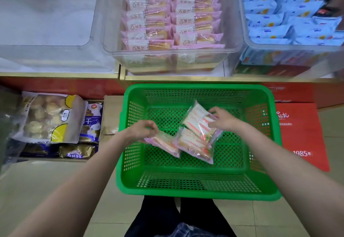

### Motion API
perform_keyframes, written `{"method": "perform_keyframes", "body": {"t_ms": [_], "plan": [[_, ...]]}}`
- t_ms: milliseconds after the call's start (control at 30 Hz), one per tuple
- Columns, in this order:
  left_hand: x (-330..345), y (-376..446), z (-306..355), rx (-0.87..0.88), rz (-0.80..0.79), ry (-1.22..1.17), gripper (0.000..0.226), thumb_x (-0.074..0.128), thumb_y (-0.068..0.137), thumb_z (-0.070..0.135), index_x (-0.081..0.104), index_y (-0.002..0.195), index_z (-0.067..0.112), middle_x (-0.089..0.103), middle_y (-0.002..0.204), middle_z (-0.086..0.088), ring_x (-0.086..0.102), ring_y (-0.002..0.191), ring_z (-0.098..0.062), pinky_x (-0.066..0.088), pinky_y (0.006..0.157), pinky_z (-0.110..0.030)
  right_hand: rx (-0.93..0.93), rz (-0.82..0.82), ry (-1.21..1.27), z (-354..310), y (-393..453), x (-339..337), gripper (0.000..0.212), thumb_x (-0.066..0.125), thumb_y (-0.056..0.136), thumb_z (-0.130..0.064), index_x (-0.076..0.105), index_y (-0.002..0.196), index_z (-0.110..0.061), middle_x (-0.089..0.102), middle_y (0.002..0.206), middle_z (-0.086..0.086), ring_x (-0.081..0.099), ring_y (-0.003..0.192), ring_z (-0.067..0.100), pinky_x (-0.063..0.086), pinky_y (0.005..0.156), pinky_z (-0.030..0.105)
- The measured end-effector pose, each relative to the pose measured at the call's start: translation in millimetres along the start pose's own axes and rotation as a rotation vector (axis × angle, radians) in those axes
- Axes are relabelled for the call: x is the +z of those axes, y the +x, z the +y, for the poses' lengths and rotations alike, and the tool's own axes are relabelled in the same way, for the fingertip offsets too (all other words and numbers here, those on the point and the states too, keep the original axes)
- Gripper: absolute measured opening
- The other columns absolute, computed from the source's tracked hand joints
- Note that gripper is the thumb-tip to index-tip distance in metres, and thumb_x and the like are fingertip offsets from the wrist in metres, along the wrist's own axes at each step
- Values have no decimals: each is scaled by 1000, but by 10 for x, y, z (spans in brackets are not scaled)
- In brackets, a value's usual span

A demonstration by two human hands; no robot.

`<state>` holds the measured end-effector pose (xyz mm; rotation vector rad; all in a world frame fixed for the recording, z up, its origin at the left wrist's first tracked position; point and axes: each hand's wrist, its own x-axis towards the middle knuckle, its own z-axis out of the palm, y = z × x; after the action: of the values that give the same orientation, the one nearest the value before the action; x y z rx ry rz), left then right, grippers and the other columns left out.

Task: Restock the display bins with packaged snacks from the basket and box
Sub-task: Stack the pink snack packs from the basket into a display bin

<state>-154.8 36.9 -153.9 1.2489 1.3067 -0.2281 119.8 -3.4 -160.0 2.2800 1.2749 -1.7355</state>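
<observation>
Both hands reach into the green plastic basket [197, 186] on the floor. The left hand [143, 129] pinches the end of one pink sandwich-cake packet [163, 144]. The right hand [221, 118] grasps the upper packet [197, 120], which lies tilted against a third packet [195, 144] on the basket bottom. Above, the middle clear display bin [173, 52] holds two rows of the same pink packets [173, 13]; the right bin [247, 37] holds blue packets [290, 13]. At left, an open cardboard box [109, 113] holds a bag of round cookies [48, 117].

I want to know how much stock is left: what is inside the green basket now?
Inside the green basket lie three pink sandwich packs. The left hand pinches one; the right hand grips another. The third lies between. Anything beneath them is hidden.
</observation>
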Motion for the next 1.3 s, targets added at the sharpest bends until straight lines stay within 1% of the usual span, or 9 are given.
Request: {"method": "perform_keyframes", "body": {"t_ms": [200,400,500,600,767,933,1133,1200,1300], "plan": [[59,50,15,68,17,536,28,57,87,17,55,116,15,46,134,-11,44,124,-27,36,103,-32,-27,44,-48,-20,114,129,42,74,78,-16,52,114,-11,57,124,6,55,100,20,45,79,28],[582,119,80,226,-107,666,70,68,81,32,31,140,22,35,141,-5,33,132,-26,28,110,-41,-67,-54,6,-44,84,-58,38,72,80,-12,51,111,-6,59,121,8,56,107,24,47,83,32],[812,202,93,87,-73,362,77,71,79,21,25,140,22,47,129,-12,53,110,-26,46,95,-37,-53,-70,118,20,-12,-127,49,71,80,-11,47,123,-5,55,130,10,53,117,25,41,97,34],[884,270,218,1,13,109,78,66,82,6,19,142,20,51,123,-16,55,66,-12,48,55,-18,-33,-136,215,167,-88,-116,60,68,82,-9,40,135,-13,47,138,2,41,132,22,31,107,35],[774,289,281,-8,-7,-90,70,62,83,-1,26,138,22,46,128,-20,53,106,-26,42,91,-30,-29,-279,144,373,-177,-76,30,70,79,-8,59,102,-25,65,115,-1,62,105,20,44,100,40],[465,73,427,-15,-265,-504,48,51,87,-9,42,126,19,63,102,-9,67,77,-18,58,66,-27,-1,-401,409,221,-301,-25,22,57,88,-5,57,108,-15,69,96,1,69,77,13,57,65,24],[183,-51,488,-9,-300,-609,47,41,90,-10,41,123,24,63,108,-10,63,95,-21,56,82,-34,-181,-391,343,-234,-346,25,11,67,83,-16,63,93,-19,71,85,-9,68,74,5,53,66,17],[189,15,426,20,-240,-302,50,47,92,2,33,137,19,57,124,-10,57,109,-23,51,89,-32,-241,-272,192,-297,-328,68,10,72,81,-18,65,87,-21,70,81,-12,66,69,4,51,65,15],[175,203,253,78,-119,781,58,54,92,23,29,144,15,41,143,-11,44,127,-28,38,105,-39,-290,-176,-293,-226,-269,120,23,73,78,-21,63,97,-12,63,88,-2,61,80,17,43,62,21]]}}
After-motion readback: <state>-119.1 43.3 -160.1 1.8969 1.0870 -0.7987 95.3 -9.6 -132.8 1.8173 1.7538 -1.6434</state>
